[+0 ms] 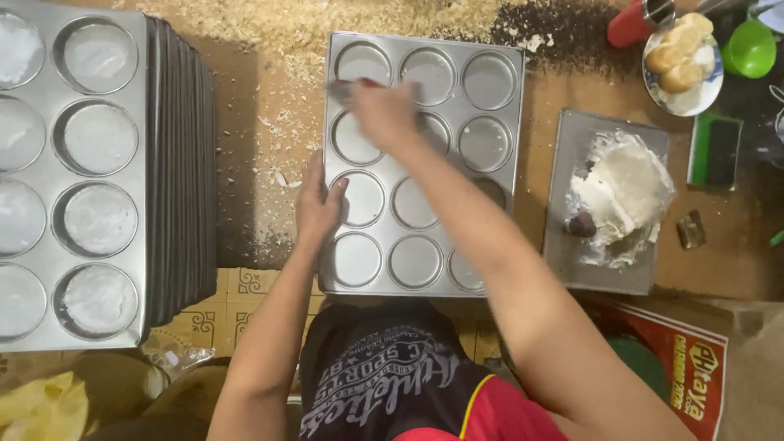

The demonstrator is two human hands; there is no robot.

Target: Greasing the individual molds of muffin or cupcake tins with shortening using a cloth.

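A brown counter [245,163] strewn with pale crumbs [278,49] and dark crumbs [563,28] stands above a yellow patterned tile floor [245,286] under even light.

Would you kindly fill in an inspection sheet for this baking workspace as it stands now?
Surface: brown work surface strewn with pale flakes and dark crumbs.
Job's things: twelve-cup metal baking tray; red-handled tool, blurred.
Clutter: stack of coated trays; flat tray with white fat on wrapper; plate of rolls; green cup.
Hands: left hand rests on the tray's left edge; right hand holds the tool over the upper cups.
Cables: nothing seen.
Surroundings: patterned floor tiles.
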